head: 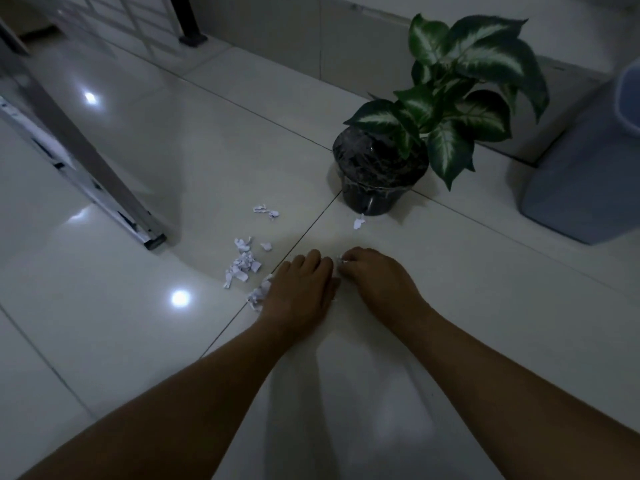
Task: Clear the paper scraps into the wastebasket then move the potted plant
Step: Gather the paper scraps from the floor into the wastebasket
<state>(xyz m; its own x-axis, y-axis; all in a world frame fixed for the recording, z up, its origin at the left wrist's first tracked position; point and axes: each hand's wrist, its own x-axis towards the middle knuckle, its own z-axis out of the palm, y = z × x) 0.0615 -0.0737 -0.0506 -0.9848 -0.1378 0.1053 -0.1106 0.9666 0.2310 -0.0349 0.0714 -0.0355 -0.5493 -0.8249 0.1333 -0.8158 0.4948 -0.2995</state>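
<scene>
White paper scraps lie scattered on the glossy tiled floor, with a small bunch farther off and one scrap by the pot. My left hand rests palm down over a clump of scraps at its left side. My right hand is curled beside it, fingertips pinching small scraps. The potted plant, with green and white leaves in a dark pot, stands just beyond my hands. The blue-grey wastebasket stands at the right edge.
A metal ladder leg slants down from the upper left and ends close to the scraps. A low white wall ledge runs behind the plant. A black post foot stands at the top.
</scene>
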